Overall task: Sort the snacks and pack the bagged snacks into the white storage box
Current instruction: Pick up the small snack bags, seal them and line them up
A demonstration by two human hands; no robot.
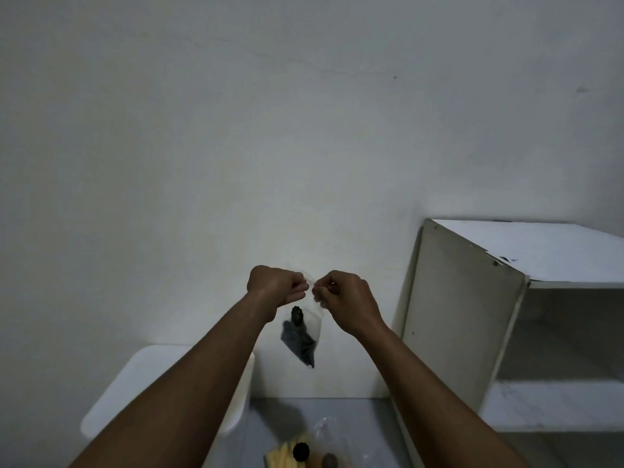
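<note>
A small clear plastic bag point(301, 336) with dark snack pieces in its bottom hangs in the air in front of the wall. My left hand point(276, 284) pinches the bag's top edge on the left and my right hand point(342, 297) pinches it on the right, both held up at arm's length. The white storage box point(162, 380), closed with its lid on, stands at the lower left, partly hidden behind my left forearm. At the bottom edge lie loose snacks point(297, 456): pale yellow sticks and dark round pieces, beside another clear bag point(332, 434).
A white open-fronted shelf unit point(526, 319) stands at the right against the wall. The grey floor or tabletop point(354, 413) runs between the box and the shelf. A plain white wall fills the upper view.
</note>
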